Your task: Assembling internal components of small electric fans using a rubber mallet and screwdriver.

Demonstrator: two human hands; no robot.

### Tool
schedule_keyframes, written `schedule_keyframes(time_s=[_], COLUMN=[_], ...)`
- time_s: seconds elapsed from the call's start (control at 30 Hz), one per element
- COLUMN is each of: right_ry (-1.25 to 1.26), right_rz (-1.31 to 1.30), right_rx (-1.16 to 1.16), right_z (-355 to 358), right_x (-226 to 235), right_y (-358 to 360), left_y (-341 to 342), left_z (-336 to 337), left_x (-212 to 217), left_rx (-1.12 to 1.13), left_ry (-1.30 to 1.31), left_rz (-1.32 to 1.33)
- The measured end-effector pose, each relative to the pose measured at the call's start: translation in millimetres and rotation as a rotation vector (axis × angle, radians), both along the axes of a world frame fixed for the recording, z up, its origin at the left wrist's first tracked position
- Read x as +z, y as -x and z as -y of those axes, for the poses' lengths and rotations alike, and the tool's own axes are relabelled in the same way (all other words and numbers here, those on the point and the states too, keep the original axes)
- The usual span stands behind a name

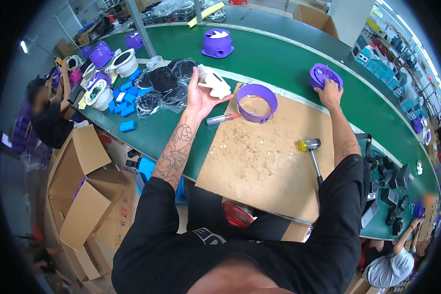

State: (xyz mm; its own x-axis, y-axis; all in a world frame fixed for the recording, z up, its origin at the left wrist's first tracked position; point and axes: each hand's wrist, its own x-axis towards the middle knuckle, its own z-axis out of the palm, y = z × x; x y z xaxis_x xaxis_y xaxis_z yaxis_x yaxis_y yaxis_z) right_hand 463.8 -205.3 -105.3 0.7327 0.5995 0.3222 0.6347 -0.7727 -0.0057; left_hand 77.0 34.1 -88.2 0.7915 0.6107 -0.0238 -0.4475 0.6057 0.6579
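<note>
My left hand [199,95] is raised palm-up over the left edge of the cardboard sheet [259,166], with a white moulded plastic piece [215,84] held between thumb and fingers. Out to the right, my right hand [330,92] grips the near edge of a round purple plastic housing [325,73] on the green surface. Between the hands, a hollow purple ring [273,104] stands on the cardboard, a thin wire at its side. A screwdriver [222,119] with a clear handle lies just left of it. Closer to my right forearm rests a hammer [312,145] with a yellow-and-black head.
Another purple housing [217,45] stands on the green conveyor [269,49]. Blue packs [123,100], bagged black discs [162,80] and white-and-purple units crowd the left. Black adapters [389,196] lie at right. A large open carton [90,191] sits lower left. Co-workers are at both sides.
</note>
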Motion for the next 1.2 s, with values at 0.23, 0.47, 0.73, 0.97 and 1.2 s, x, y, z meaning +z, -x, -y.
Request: schedule_keyframes(time_s=[0.23, 0.47, 0.73, 0.97, 1.2], right_ry=[-0.040, 0.019, -0.188, 0.063, -0.613], right_rz=[0.054, -0.445, -0.125, -0.044, -1.050], right_rx=[0.246, 0.949, 0.537, 0.144, 0.338], right_z=[-30, -23, -26, -58, -277], right_x=[9, 5, 7, 28, -22], right_y=[40, 153, 81, 53, 45], left_y=[-99, -206, -204, -173, -208], left_z=[-73, -72, -128, -237, -258], left_x=[-5, -9, -58, -67, -47], left_rx=[-0.033, -0.211, 0.085, 0.504, 0.137], left_ry=[-0.083, -0.278, -0.039, -0.199, -0.503], left_rz=[-0.312, -0.390, -0.439, -0.568, -0.637])
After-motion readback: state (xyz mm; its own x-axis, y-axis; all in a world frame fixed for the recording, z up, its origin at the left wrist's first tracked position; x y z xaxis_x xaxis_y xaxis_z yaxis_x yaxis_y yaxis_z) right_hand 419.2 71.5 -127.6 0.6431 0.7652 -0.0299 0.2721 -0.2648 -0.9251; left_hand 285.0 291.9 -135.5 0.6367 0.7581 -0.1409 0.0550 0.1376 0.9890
